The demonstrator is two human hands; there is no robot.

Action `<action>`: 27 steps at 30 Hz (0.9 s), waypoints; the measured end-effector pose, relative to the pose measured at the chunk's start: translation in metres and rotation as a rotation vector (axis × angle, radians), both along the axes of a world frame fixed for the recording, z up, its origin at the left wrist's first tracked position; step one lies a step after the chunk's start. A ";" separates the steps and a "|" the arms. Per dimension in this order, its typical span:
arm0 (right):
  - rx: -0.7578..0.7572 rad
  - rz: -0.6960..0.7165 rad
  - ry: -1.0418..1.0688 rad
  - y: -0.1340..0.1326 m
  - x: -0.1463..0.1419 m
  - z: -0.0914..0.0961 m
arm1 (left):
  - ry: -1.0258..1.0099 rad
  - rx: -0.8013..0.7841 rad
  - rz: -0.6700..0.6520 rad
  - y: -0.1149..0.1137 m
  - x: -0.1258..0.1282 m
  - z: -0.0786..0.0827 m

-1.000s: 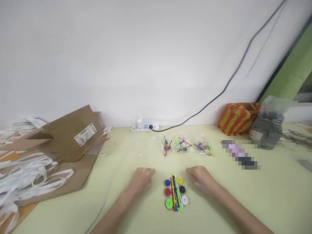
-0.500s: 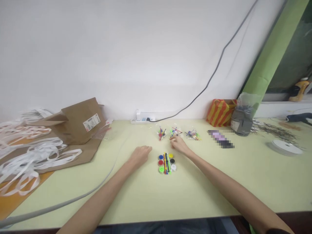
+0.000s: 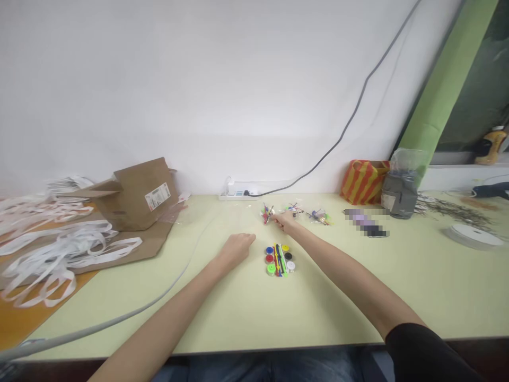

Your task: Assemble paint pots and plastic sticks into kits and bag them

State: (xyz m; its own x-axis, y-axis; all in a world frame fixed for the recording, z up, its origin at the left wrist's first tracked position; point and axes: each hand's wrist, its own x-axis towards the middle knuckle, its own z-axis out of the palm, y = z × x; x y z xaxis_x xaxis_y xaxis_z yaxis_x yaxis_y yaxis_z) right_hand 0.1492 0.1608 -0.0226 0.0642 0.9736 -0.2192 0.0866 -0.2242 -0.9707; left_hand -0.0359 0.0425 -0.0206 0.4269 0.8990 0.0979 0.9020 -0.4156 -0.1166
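Loops of flat white plastic strapping (image 3: 51, 254) are heaped at the far left, over a sheet of brown corrugated cardboard and an orange board (image 3: 24, 318). Behind them, a creased brown cardboard box (image 3: 137, 199) is propped up, with a white printed label on its side. A smooth grey cable (image 3: 119, 321) is laid in a long curve across the pale yellow-green tabletop (image 3: 326, 313).

The left hand (image 3: 236, 250) is kept low on the tabletop, its fingers (image 3: 249, 239) loosely together and nothing held. Ahead of it, a white power strip (image 3: 237, 194) is set against the wall.

A tight cluster of round coloured plastic wheels and thin coloured plastic sticks (image 3: 279, 260) is laid out between the hands. Three small clear plastic bags of coloured parts (image 3: 293, 209) are lined up beyond it. The right hand (image 3: 283, 223) is stretched to the leftmost bag (image 3: 267, 214), its fingers (image 3: 277, 217) narrowed and touching or just beside it; a grip cannot be made out at this size.

Further right, a red-and-yellow striped woven bag (image 3: 363, 183) and a grey container under crumpled clear plastic (image 3: 400, 196) are set by the wall. A flat white spool (image 3: 473, 236) is partly cut off by glare. A pixelated object (image 3: 366, 223) cannot be made out.
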 end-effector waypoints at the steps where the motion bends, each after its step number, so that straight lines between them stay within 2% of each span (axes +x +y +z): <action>1: 0.013 0.010 -0.002 -0.001 0.000 0.001 | -0.003 0.001 0.003 0.000 0.000 0.000; 6: 0.144 0.086 -0.020 -0.018 0.016 0.006 | -0.011 0.005 0.001 0.003 -0.001 -0.002; 13: 0.396 0.164 -0.025 -0.060 0.071 0.003 | -0.025 -0.002 -0.006 0.005 -0.001 -0.001; 16: 0.436 0.193 0.032 -0.066 0.093 -0.003 | -0.055 0.003 0.002 0.005 -0.001 0.000; 22: 0.497 0.012 0.047 -0.059 0.108 -0.010 | -0.130 -0.006 -0.015 0.007 -0.002 0.002; 27: 0.636 -0.111 -0.043 -0.056 0.107 -0.007 | -0.091 -0.034 -0.041 0.012 -0.004 0.006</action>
